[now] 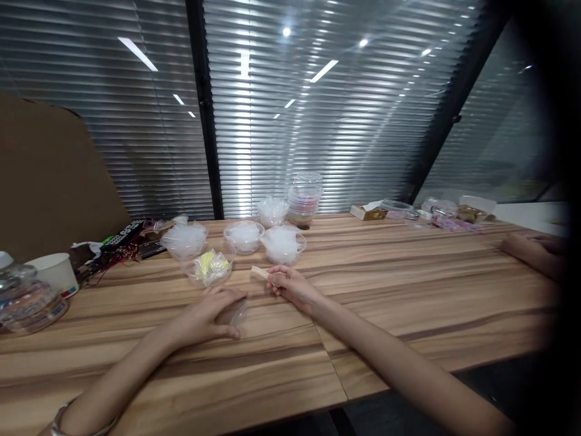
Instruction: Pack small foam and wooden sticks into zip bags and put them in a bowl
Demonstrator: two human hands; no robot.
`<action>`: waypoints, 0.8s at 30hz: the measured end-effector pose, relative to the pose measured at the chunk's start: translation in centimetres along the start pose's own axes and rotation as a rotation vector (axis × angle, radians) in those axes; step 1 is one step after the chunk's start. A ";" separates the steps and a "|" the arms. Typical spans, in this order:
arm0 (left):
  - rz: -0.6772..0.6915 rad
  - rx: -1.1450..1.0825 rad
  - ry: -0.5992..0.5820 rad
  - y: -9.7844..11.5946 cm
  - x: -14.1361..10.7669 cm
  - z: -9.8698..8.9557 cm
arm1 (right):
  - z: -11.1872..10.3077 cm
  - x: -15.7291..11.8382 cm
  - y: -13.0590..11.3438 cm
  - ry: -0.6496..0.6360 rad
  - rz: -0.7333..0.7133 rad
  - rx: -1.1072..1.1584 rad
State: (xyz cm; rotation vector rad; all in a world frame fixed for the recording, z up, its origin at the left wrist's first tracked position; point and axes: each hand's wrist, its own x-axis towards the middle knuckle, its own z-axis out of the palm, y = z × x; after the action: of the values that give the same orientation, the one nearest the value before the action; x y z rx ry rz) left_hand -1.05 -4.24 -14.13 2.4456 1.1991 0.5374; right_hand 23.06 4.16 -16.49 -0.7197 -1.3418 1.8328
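Observation:
My right hand (290,284) pinches a short, flat, pale beige piece (259,273) by one end, just above the wooden table. To its left, my left hand (211,318) rests low over the table with thumb and fingers apart. A clear plastic piece (236,313), perhaps a bag, lies between them; whether the fingers touch it I cannot tell. Beyond my left hand is a clear bowl with yellow pieces in clear wrap (211,267). Clear bowls of whitish, translucent contents stand behind it: one at left (184,239), one in the middle (244,235), one at right (282,244).
A stack of clear tubs (305,197) stands at the back by the blinds. On the left are a white paper tub (54,274), a clear jar (29,300) and a tangle of wires (122,251). A small box (370,211) sits back right. Another person's hand (531,251) rests at far right.

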 end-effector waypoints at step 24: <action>-0.186 -0.094 0.310 0.9 0.6 2.0 | 1.3 -0.8 0.6 -0.205 0.061 -0.007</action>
State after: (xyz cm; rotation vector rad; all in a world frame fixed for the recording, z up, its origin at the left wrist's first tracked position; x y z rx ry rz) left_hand 0.86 -4.63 -15.27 2.1985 1.4667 0.9187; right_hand 22.31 2.69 -16.70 -0.5950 -1.4707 1.9948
